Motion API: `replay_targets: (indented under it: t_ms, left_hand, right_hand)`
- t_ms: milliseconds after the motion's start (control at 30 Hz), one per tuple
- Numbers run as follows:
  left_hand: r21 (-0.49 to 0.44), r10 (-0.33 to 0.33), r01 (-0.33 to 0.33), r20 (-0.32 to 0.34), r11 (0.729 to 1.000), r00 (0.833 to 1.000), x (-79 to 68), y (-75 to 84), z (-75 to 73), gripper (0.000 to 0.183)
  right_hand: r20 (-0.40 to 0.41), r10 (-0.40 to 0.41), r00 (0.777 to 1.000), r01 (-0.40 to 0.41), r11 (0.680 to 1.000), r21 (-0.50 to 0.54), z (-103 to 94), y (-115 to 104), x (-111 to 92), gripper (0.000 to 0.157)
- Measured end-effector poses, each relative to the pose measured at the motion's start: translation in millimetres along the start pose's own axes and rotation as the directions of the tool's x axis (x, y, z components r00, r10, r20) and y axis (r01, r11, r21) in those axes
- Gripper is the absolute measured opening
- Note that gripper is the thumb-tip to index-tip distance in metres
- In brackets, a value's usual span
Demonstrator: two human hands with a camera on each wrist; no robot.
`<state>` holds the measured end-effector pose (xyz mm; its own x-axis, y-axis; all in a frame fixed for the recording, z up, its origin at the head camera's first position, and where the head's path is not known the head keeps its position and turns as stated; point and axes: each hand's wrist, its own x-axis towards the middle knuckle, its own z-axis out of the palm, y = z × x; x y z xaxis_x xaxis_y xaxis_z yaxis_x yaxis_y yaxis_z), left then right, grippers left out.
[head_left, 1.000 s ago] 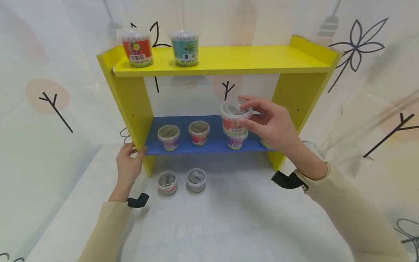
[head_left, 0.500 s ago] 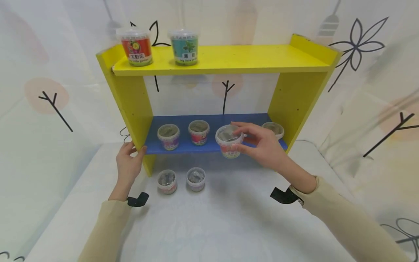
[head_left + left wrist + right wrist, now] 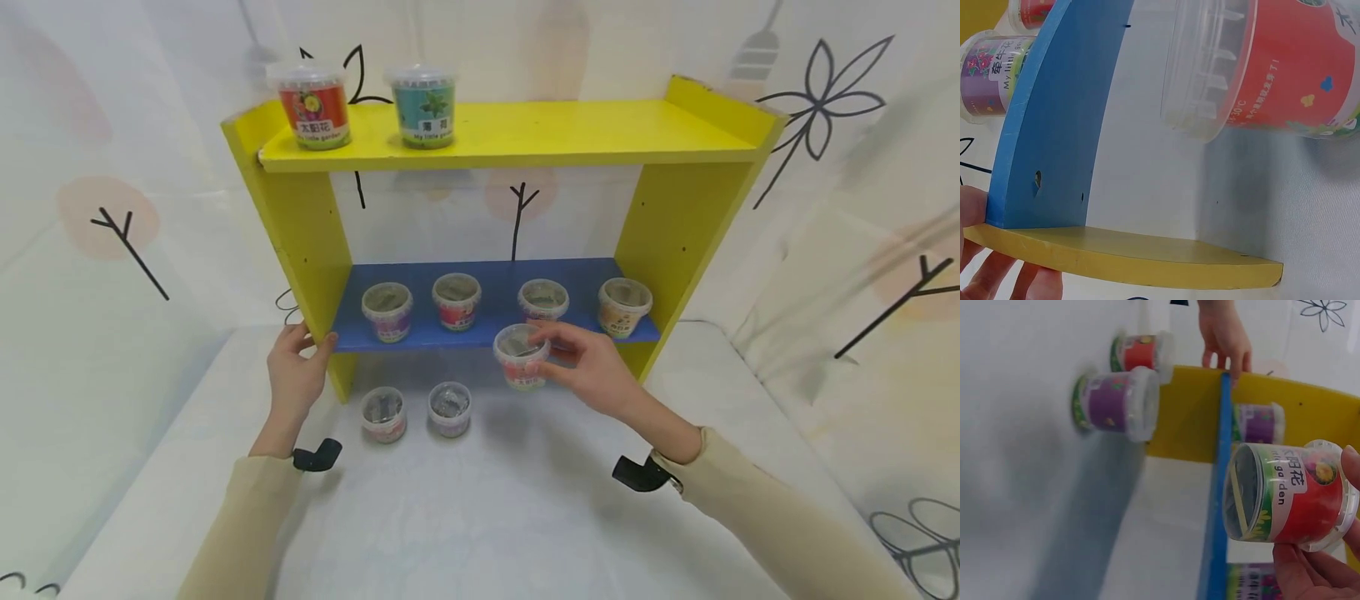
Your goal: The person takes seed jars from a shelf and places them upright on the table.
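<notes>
My right hand (image 3: 596, 371) grips a clear plastic cup with a red label (image 3: 520, 358) near its rim. The cup is in the air in front of the blue shelf board's edge; its clear base and red side face the right wrist view. My left hand (image 3: 296, 375) holds the left side panel of the yellow and blue shelf (image 3: 318, 242), thumb at the front and fingers behind the panel (image 3: 1147, 265). On the blue board stand a purple-label cup (image 3: 387, 312), a red-label cup (image 3: 457, 302), another cup (image 3: 543, 298) and an orange-label cup (image 3: 624, 308).
Below the board, a red-label cup (image 3: 384, 415) and a purple-label cup (image 3: 450, 408) stand on the white table (image 3: 450, 517). On the yellow top board are a lidded red cup (image 3: 313, 108) and a lidded teal cup (image 3: 423, 108). A patterned cloth hangs behind.
My right hand has drawn the red-label cup down and forward, from above the blue board to in front of its edge. The left hand stays on the side panel.
</notes>
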<state>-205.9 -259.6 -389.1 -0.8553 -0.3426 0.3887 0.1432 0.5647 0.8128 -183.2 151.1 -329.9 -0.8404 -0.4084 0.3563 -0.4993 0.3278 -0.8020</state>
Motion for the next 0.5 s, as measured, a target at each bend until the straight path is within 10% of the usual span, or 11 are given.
replay_targets:
  t_ms: [500]
  left_hand:
    - [0.002, 0.007, -0.007, -0.004, 1.0, 1.0, 0.0, -0.1, 1.1, 0.042]
  right_hand:
    - [0.023, 0.075, 0.997, -0.077, 0.993, 0.09, 29.3, 47.0, -17.6, 0.028]
